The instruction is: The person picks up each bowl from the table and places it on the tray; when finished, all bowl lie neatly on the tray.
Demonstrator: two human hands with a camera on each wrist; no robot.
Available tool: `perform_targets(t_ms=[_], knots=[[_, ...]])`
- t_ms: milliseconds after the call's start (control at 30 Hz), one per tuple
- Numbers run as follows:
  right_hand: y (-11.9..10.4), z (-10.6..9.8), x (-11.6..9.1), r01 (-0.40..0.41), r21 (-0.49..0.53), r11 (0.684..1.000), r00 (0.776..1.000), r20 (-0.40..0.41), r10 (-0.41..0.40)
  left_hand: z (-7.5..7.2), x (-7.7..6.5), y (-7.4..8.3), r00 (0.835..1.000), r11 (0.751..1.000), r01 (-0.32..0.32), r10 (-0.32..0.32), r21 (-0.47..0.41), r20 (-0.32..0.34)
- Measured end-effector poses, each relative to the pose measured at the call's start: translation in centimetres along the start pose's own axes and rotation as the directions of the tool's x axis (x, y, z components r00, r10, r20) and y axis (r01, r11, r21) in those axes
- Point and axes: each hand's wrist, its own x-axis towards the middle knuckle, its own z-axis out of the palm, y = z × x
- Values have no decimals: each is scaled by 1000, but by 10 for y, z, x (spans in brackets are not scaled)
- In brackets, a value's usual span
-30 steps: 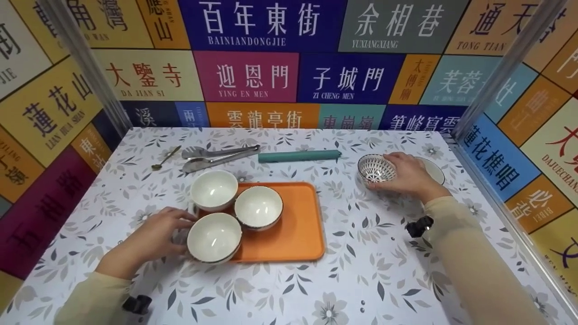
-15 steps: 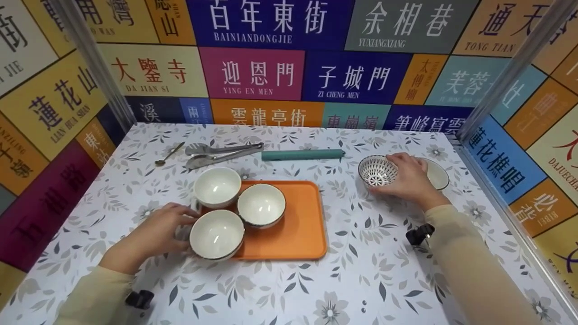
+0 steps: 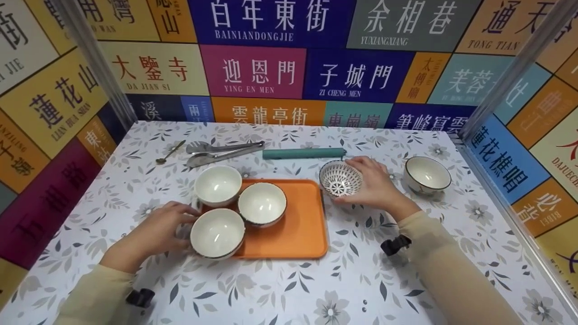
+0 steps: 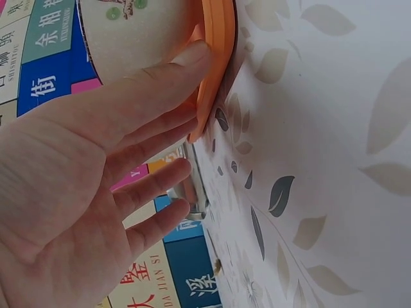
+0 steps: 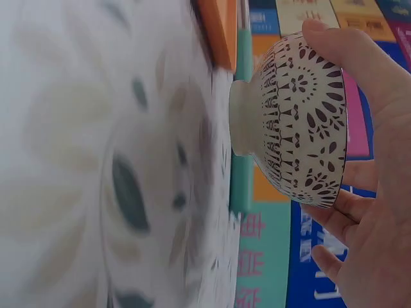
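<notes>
While the left hand stays unclenched beside the flat orange tray and three glossy round bowls, we see the right hand gripping a footed, dark-patterned bowl to their right; a slim teal rod lies farther.

The bench is surfaced in white floral print and is bounded by a back wall, a left wall and a right wall, all faced with multicoloured lettered blocks and separated by grey corner posts.

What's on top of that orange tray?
Three white bowls, clustered toward the left side of the orange tray. The surface directly beneath them is covered and can't be seen.
</notes>
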Motion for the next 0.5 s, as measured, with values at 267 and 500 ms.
perform_targets(t_ms=[267,500], knots=[[-39,20,11,72,54,996,996,50,-75,1,1,-1,1000,1000,2,-2,0,6],[-55,34,23,110,47,993,991,78,-113,0,1,-1,1000,1000,8,-8,7,3]])
